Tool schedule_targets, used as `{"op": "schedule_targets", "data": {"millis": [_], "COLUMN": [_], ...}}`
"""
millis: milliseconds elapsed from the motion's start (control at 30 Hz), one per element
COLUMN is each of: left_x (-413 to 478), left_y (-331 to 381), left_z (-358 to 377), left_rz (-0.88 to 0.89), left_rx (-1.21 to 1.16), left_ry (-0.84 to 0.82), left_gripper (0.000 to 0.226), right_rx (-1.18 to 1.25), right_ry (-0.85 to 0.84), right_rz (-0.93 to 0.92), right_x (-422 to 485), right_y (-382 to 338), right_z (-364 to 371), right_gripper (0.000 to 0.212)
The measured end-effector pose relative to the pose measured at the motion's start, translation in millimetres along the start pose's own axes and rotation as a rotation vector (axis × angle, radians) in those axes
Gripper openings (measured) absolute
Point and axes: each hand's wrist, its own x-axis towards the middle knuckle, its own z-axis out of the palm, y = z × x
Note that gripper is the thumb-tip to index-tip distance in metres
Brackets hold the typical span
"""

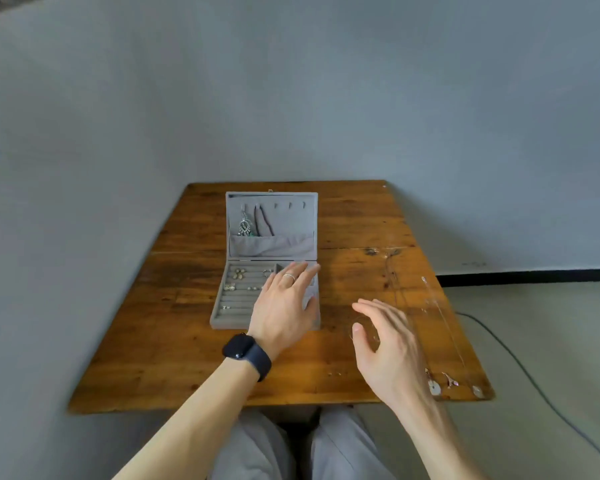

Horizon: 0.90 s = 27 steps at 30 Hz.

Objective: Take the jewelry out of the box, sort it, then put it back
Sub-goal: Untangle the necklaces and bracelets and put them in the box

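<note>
A grey velvet jewelry box (222, 315) lies open at the middle of the wooden table (174, 341). Its upright lid (305, 216) carries a dangling silver earring (244, 227) and a dark cord necklace (264, 223) on hooks. Several small earrings and rings (234, 280) sit in the ring rolls of the tray. My left hand (284, 304) hovers flat over the tray's right side, fingers apart, holding nothing. My right hand (387, 344) hangs over the table to the right of the box, fingers spread. Thin chains (394, 271) lie on the wood past it.
Small pieces of jewelry (440, 384) lie near the table's front right corner, and two tiny ones (335, 374) near the front edge. A grey wall stands right behind the table. A dark cable (520, 362) runs across the floor at the right. My knees are under the front edge.
</note>
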Motion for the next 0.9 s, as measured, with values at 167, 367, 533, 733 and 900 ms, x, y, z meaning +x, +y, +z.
{"op": "schedule_targets", "data": {"millis": [167, 367, 533, 733, 900], "left_x": [-75.7, -112.6, -110.9, -113.8, -114.2], "left_y": [21.9, 19.6, 21.8, 21.5, 21.3], "left_z": [45.3, 69.8, 74.2, 72.8, 73.5], "left_rz": [-0.039, -0.067, -0.072, -0.084, -0.079], "left_rx": [-0.039, 0.122, 0.178, 0.198, 0.211], "left_ry": [-0.006, -0.077, -0.156, -0.180, -0.174], "left_gripper": [0.056, 0.057, 0.062, 0.057, 0.058], "right_rx": [-0.065, -0.173, -0.184, -0.262, -0.328], "right_ry": [0.013, 0.040, 0.072, 0.078, 0.023], "right_rz": [0.104, 0.237, 0.315, 0.310, 0.393], "right_x": [-76.8, -129.6, -135.1, -107.9, -91.5], "right_y": [28.3, 62.4, 77.5, 80.6, 78.5], "right_z": [-21.5, -35.8, -34.8, -25.2, -22.6], "right_gripper": [0.029, 0.032, 0.033, 0.027, 0.023]}}
